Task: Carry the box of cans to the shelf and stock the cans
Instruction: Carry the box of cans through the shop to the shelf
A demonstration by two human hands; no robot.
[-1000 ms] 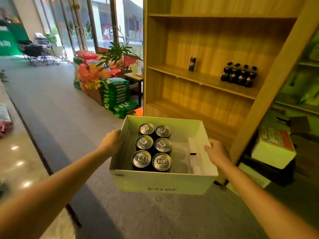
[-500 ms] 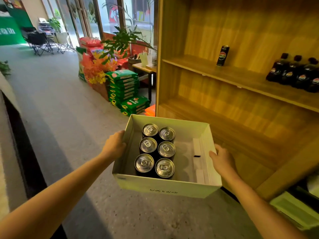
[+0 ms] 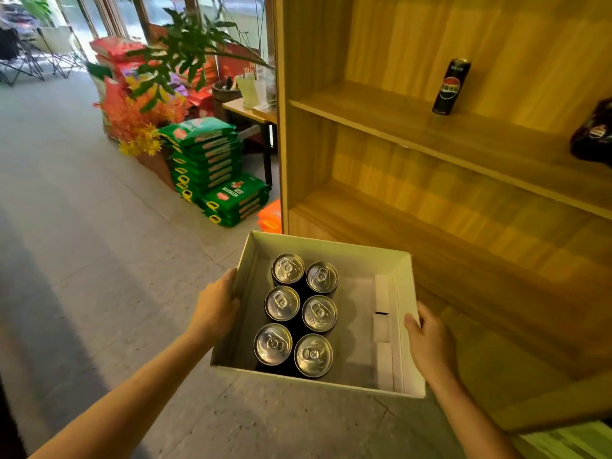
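Note:
I hold an open white cardboard box (image 3: 402,329) in front of me, close to the wooden shelf unit (image 3: 414,127). My left hand (image 3: 215,306) grips its left wall and my right hand (image 3: 429,342) grips its right wall. Several black cans with silver tops (image 3: 299,311) stand upright in two rows in the left half of the box. The right half of the box is bare. One black can (image 3: 451,86) stands alone on the middle shelf board.
Dark bottles (image 3: 596,134) sit at the right edge of the same board. The lower shelf board (image 3: 463,260) lies just beyond the box. Stacked green packs (image 3: 212,164), orange flowers and a plant stand on the floor left of the shelf.
The view has closed in on the shelf, which now fills the right side. The box stays level in both hands, nearer the lower board.

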